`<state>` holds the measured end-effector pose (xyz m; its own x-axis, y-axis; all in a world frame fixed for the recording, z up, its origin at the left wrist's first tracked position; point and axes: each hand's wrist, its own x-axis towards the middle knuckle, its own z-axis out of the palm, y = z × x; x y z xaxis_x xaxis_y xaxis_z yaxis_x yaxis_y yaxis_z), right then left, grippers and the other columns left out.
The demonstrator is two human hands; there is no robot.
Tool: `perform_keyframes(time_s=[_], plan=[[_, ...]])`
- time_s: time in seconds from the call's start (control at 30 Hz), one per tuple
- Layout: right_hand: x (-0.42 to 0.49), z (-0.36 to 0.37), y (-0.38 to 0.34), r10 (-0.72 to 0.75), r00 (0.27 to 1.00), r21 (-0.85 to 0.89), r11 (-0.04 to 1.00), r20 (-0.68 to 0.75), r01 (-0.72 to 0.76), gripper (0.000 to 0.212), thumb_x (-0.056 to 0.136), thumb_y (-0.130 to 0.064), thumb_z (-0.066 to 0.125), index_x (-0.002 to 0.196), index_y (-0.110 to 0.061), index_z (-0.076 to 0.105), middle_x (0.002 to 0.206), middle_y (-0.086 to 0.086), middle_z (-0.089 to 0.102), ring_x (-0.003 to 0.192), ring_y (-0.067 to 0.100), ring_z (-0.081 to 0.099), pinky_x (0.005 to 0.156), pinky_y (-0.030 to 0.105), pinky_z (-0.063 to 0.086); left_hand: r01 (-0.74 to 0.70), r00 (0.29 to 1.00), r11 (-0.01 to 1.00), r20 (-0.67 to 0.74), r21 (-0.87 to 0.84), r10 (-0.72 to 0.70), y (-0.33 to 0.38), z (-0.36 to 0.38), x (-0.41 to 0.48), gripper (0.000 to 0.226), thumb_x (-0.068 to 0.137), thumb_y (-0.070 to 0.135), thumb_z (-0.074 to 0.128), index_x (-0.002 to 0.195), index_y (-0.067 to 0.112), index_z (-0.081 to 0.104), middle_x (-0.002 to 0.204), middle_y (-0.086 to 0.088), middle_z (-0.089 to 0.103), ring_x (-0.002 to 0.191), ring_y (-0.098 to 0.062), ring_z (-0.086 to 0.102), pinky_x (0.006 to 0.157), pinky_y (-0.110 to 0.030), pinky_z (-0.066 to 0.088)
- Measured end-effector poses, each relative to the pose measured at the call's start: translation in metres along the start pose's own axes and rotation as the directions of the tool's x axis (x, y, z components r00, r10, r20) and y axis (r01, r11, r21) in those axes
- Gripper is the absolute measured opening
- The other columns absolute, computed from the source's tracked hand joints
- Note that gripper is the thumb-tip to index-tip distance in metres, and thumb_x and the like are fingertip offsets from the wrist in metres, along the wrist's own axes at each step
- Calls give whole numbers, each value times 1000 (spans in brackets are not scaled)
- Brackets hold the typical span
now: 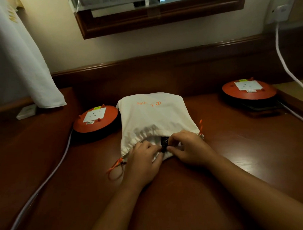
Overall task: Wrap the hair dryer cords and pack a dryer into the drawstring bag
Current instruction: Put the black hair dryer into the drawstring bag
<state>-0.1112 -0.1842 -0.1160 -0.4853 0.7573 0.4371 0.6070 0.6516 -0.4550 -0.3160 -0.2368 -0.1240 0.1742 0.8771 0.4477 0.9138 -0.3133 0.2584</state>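
Observation:
A cream drawstring bag [156, 113] with orange lettering lies bulging on the wooden desk, its mouth toward me. A black coiled cord [164, 143] shows in the gathered opening; the dryer itself is hidden inside. My left hand [144, 160] grips the bag's near rim on the left of the opening. My right hand [188, 148] pinches the rim and cord on the right. Orange drawstrings [115, 166] trail from the bag's left corner, and another orange string [200, 125] pokes out on the right.
Two orange round cable reels with white socket plates sit on the desk [185, 191]: one left of the bag [95, 119], one far right [248, 89]. A pale cable [46, 178] runs down the left. A white cable [283, 60] hangs from a wall socket. A white cloth [23, 59] hangs at left.

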Motion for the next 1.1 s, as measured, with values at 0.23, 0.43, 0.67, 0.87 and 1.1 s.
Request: perform_keyframes(time_s=[0.23,0.43,0.67,0.87,1.1], plan=[[-1,1,-5,39,999,2,999,-7,-39,16,87,-46,69,97,-37,59,86,-15,59,82,0,54,67,26,49,100,981,974,-145,-206,-131,-1,-6,-2,7,92,25,66,96,22,71,91,7,63,79,-12,59,71,-40,54],[-2,2,-6,92,996,-57,994,2,-92,19,87,-48,69,100,-38,58,88,-15,58,79,3,55,66,32,51,104,987,966,-143,238,-72,-13,-13,20,48,84,26,68,131,23,58,120,-2,55,102,-24,56,74,-38,52],[-1,5,-10,110,993,-248,961,-53,-120,34,84,-69,57,91,-36,58,85,-18,59,80,1,52,63,29,48,103,958,954,-287,283,-18,-20,-12,29,26,91,16,62,113,25,72,92,-2,64,88,-27,57,68,-38,40],[15,24,-30,124,986,-418,894,-115,-161,65,78,-88,34,91,-32,64,88,-12,68,74,9,61,59,29,49,-62,935,996,-345,70,83,-17,-15,16,23,90,12,68,111,18,75,80,-1,59,78,-25,56,67,-35,37],[44,53,-47,250,950,-438,845,-185,-307,54,80,-71,43,73,-25,70,78,-7,70,68,14,63,57,28,37,-23,984,978,-178,-206,-15,-35,-13,5,23,90,20,62,110,23,74,95,5,68,90,-20,63,76,-44,51]])
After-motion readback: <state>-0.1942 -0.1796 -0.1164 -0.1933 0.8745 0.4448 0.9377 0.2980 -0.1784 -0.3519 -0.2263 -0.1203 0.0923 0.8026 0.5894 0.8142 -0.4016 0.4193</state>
